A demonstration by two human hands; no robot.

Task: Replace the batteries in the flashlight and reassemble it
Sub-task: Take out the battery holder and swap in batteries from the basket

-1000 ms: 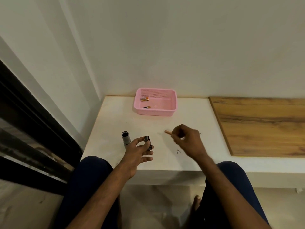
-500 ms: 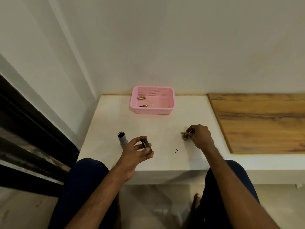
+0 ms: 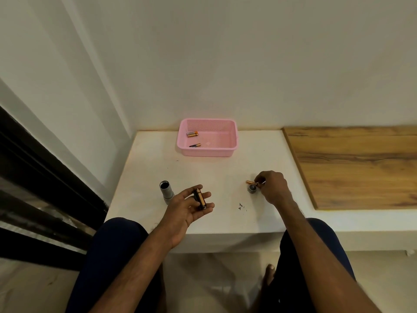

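Note:
The grey flashlight body (image 3: 166, 192) stands upright on the white table (image 3: 216, 172), its open end up, just left of my left hand (image 3: 189, 208). That hand lies palm up and holds a dark battery holder (image 3: 200, 199) with copper-topped batteries in it. My right hand (image 3: 272, 187) is at the table's right, its fingertips pinching a small copper-and-black battery (image 3: 251, 182) right above the dark round flashlight cap (image 3: 252, 188) that sits on the table. Whether the battery touches the cap I cannot tell.
A pink plastic basket (image 3: 225, 152) stands at the back of the table with two batteries (image 3: 192, 134) inside. A wooden board (image 3: 352, 166) covers the surface to the right. Small dark specks (image 3: 241, 206) lie near the front edge. My knees are below the table edge.
My right hand has moved right and down with the small battery, from mid-table to beside the cap. My left hand has opened flatter, showing the holder.

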